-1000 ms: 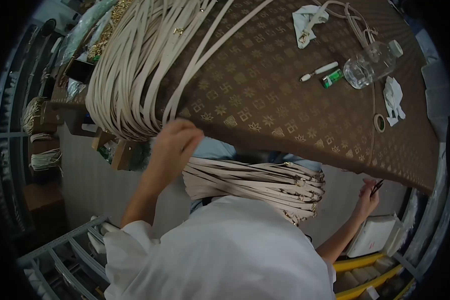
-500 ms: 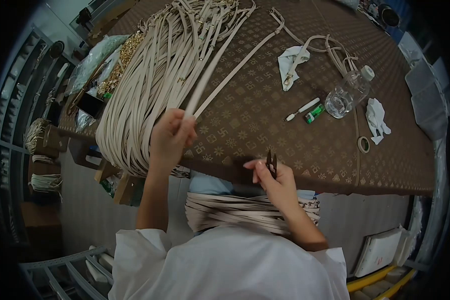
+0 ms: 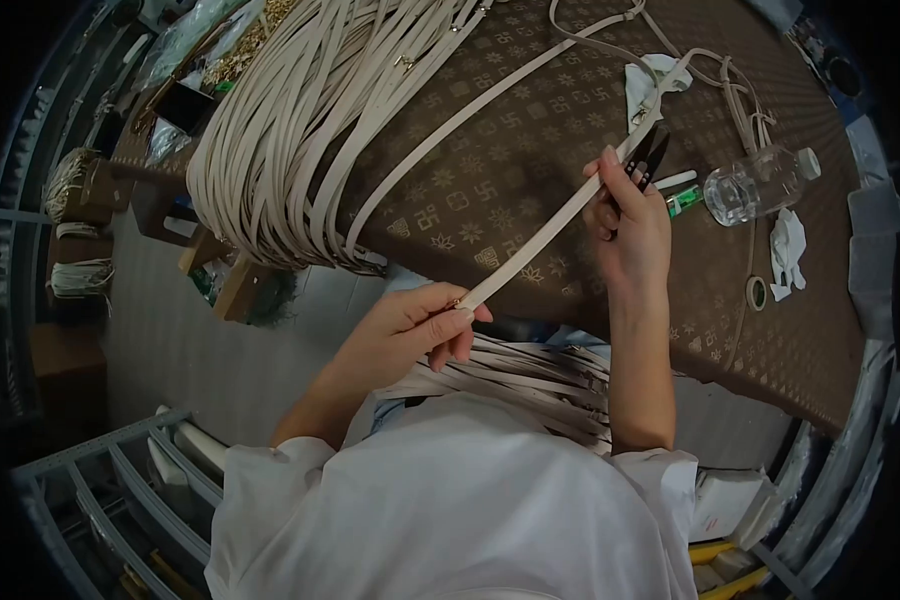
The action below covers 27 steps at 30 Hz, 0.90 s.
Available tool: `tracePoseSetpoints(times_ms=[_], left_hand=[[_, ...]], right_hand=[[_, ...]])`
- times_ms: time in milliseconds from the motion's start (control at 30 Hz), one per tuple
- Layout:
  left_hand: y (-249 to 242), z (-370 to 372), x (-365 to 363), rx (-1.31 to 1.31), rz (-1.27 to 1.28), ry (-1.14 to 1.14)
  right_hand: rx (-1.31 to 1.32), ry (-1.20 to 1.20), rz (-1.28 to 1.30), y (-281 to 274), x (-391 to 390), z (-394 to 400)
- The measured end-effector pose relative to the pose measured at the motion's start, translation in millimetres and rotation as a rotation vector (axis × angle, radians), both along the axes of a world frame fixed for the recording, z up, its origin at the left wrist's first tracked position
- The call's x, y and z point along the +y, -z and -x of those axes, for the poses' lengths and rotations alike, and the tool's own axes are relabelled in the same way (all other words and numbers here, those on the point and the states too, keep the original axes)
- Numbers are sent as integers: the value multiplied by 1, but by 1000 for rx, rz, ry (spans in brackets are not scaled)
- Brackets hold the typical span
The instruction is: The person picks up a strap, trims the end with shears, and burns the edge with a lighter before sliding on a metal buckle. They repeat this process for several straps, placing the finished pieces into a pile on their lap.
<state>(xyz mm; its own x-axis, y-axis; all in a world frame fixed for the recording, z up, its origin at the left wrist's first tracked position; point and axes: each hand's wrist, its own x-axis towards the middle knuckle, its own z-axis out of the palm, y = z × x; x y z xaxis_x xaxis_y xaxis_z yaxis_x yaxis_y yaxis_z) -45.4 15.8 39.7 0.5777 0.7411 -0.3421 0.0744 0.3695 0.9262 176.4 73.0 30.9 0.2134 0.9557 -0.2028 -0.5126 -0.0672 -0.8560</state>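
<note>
A beige strap [image 3: 538,244] runs taut and slanting between my two hands above the table's front edge. My left hand [image 3: 410,335] pinches its lower end, where a bit of metal shows by the fingertips. Higher up on the right, my right hand [image 3: 634,225] has the strap between thumb and fingers. Dark thread snips [image 3: 654,160] are also in that hand, their blades pointing up and away. Beyond it, the strap carries on toward a white cloth [image 3: 674,77]. A large pile of similar straps [image 3: 270,130] lies to the left and hangs over the edge.
The brown patterned tablecloth [image 3: 510,130] bears a clear bottle [image 3: 755,188], a green lighter [image 3: 684,201], a white pen, crumpled tissue [image 3: 787,250] and a tape roll [image 3: 757,292]. More straps [image 3: 545,375] lie across my lap. Metal shelving stands left.
My left hand has come down from the pile toward my body with a strap end. My right hand has risen and taken hold of the strap, keeping the snips. The view has shifted.
</note>
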Motion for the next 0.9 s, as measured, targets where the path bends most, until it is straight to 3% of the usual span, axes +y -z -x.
tracePoseSetpoints(times_ms=[100, 200, 267, 433, 533, 667, 767, 833, 900], left_hand=[[-2, 1, -7, -111, 125, -27], [-2, -1, -7, -172, 179, -26], [-3, -2, -7, -203, 191, -22], [-3, -5, -13, -178, 221, -7], [-5, 0, -15, -183, 230, 18], [-1, 1, -17, -137, 151, 46], [1, -5, -6, -351, 119, 50], [1, -7, 4, -444, 493, 136], [9, -8, 8, -503, 491, 178]], right_hand=[[66, -41, 16, -3, -12, 13], [-124, -254, 141, -2, -48, 37], [-186, -383, 58, -6, -66, 54], [-311, -315, -26, -2, -68, 43], [-122, -185, 53, -10, -57, 35], [-84, -213, 29, -7, -58, 37], [-52, -247, -7, -1, -60, 41], [-17, -311, -96, 2, -61, 42], [52, -344, -91, 5, -65, 36]])
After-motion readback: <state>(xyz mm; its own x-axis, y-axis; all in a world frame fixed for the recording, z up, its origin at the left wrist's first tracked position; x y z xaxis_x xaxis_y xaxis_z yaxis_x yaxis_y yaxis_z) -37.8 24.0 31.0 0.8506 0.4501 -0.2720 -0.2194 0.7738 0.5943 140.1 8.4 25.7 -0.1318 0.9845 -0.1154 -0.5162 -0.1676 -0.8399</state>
